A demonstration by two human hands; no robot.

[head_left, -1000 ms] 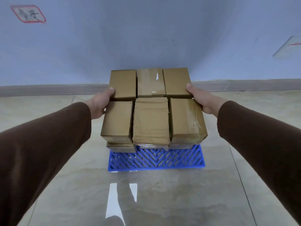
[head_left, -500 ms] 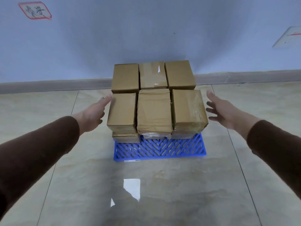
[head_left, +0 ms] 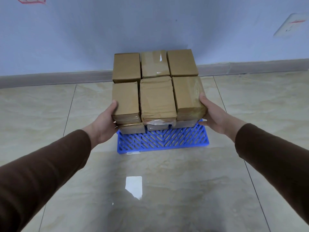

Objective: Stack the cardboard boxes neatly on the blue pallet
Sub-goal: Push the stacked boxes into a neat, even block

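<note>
Boxes (head_left: 157, 97) stacked on pallet (head_left: 164, 141), on the floor. Left hand (head_left: 104, 124) and right hand (head_left: 214, 116) clasping near row's outer sides. Probably light, stiff; glossy tape may slip, so squeeze bare cardboard low on the flanks

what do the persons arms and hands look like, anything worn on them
Both arms are covered by long, plain dark brown sleeves that end at the wrists. The left hand and right hand are bare: no gloves, rings, watch or markings show in this view.
</note>
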